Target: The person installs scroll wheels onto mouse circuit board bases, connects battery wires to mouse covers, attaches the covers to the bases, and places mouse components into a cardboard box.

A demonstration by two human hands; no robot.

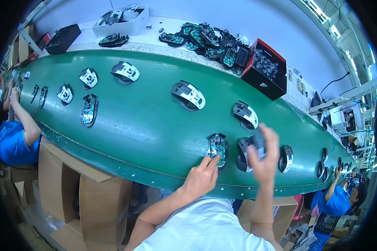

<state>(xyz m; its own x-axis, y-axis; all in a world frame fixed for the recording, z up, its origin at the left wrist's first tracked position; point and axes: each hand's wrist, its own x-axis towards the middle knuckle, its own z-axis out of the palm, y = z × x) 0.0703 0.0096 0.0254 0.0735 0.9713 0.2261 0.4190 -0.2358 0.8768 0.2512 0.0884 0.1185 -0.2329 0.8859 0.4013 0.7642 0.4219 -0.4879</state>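
Observation:
My left hand [202, 178] rests its fingertips on the near end of an open mouse base with a green circuit board [217, 149] lying on the green conveyor belt [146, 125]. My right hand [264, 154] is raised and blurred, closed around a dark grey mouse part [257, 138]. It hovers over a black and grey mouse shell [243, 154] on the belt just right of the circuit-board base.
Several more mouse shells and bases lie along the belt, such as [189, 95], [246, 114], [89, 110]. A black and red bin of small parts [266, 69], a pile of circuit boards [205, 39] and a white box [120, 20] stand behind. Cardboard boxes [83, 188] sit below; people in blue work at both ends.

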